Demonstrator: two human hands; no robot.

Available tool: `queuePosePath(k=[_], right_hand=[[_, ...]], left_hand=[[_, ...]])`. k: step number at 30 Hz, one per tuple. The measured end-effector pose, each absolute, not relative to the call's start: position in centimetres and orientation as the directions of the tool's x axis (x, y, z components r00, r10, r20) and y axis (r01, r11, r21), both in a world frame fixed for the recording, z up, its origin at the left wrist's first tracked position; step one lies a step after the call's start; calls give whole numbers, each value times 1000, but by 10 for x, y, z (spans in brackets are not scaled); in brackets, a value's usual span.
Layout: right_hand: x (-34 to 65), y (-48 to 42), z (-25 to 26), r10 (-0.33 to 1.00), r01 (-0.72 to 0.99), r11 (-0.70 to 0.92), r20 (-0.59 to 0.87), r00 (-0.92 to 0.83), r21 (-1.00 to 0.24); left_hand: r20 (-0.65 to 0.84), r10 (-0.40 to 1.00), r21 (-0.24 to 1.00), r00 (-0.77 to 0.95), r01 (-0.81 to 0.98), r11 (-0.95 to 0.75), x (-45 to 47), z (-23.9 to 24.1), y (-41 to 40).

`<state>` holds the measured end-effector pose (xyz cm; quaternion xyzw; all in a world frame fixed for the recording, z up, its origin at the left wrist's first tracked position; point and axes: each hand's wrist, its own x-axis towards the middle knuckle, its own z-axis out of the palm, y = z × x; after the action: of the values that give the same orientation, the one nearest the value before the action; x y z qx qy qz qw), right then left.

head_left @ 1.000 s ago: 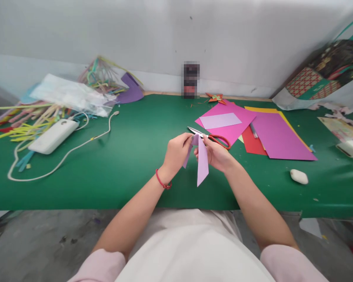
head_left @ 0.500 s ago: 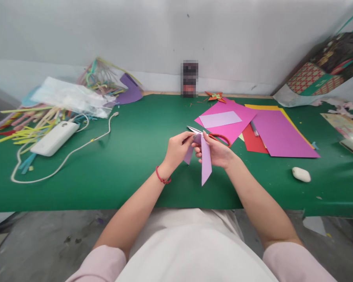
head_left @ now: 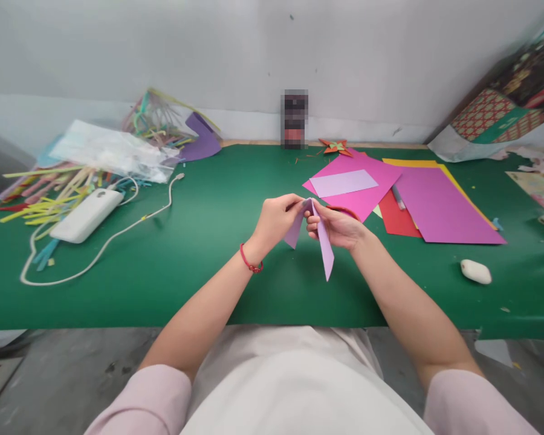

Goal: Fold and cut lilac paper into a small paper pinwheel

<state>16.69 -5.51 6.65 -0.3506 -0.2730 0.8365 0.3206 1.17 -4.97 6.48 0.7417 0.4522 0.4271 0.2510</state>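
Note:
Over the green table [head_left: 199, 266], a lilac strip of paper [head_left: 325, 251] is folded into an upside-down V between my hands. My left hand [head_left: 281, 219] pinches it near the fold at the top. Closed on the other half is my right hand [head_left: 338, 228], its thumb by the fold and its fingers curled behind. Both loose ends hang down and spread apart. The red-orange handle of a pair of scissors [head_left: 348, 211] shows just behind my right hand; its blades are hidden, and I cannot tell whether that hand touches it.
Ahead right lie a lilac paper rectangle [head_left: 344, 183], magenta paper [head_left: 381, 181], purple paper [head_left: 457, 208], red paper [head_left: 396, 219] and a pen [head_left: 398, 198]. An orange paper star [head_left: 335, 147] lies behind. A white power bank [head_left: 87, 215], cable and paper strips [head_left: 45, 208] fill the left; a white case [head_left: 476, 272] sits right.
The fold has come up between my fingertips, and the hanging paper has swung slightly right. The scissor blades, visible before above my hands, are now hidden. The view has shifted slightly.

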Motion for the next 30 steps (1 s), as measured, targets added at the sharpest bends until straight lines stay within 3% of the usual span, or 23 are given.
queuePosePath(k=[5, 16, 24, 27, 30], right_hand=[[162, -47, 66, 813, -332, -540, -378, -443, -773], [155, -40, 57, 898, -107, -382, -342, -278, -918], [150, -40, 55, 862, -199, -455, -374, -341, -868], [147, -40, 51, 905, -112, -385, -351, -240, -916], [144, -38, 45, 966, 58, -224, -229, -117, -973]], left_hand=[[422, 881, 734, 213, 490, -470, 12, 67, -42], [376, 895, 699, 241, 560, -444, 13, 54, -28], [286, 928, 835, 241, 413, -365, 11, 54, -26], [218, 940, 877, 263, 370, -307, 12, 51, -24], [135, 939, 906, 315, 345, -246, 10, 44, -18]])
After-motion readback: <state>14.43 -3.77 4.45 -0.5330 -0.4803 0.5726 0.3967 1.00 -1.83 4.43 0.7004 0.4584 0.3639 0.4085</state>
